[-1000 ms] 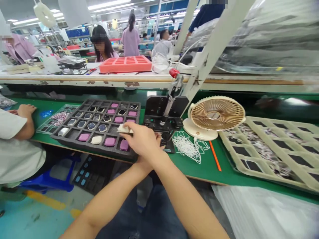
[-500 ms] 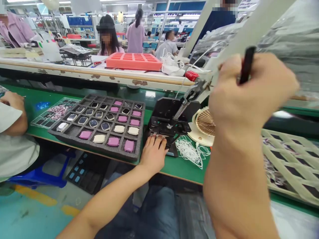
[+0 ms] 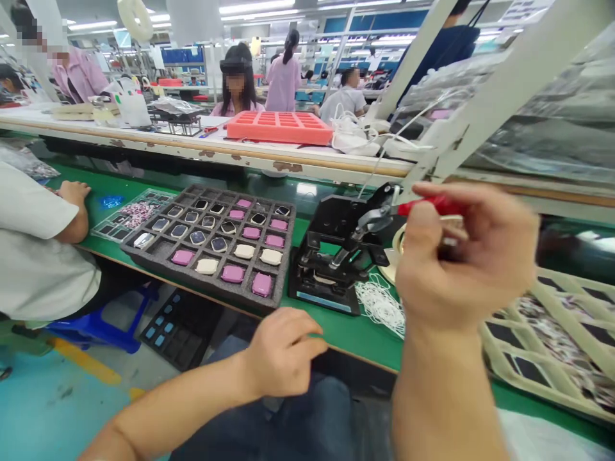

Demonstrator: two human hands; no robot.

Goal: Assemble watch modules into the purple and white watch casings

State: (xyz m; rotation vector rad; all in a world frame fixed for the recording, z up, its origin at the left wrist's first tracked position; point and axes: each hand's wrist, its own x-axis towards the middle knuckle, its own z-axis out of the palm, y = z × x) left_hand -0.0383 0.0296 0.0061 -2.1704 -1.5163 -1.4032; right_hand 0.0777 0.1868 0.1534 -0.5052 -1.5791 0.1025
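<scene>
My right hand is closed round the red handle of a black lever press, with the lever pulled low and towards me. My left hand hangs at the green bench's front edge, just before the press. Its fingers are curled, and whatever may be in them is hidden. Left of the press sits a dark foam tray with pink, cream and dark watch-like cases in its cells.
A tangle of white cord lies right of the press. A cream lattice tray fills the bench's right side. A co-worker's arm rests at the left by a clear tray. A red tray sits on the shelf behind.
My right hand came down from high up onto the red handle and swung the lever down. My left hand drew back from the press base to the bench edge.
</scene>
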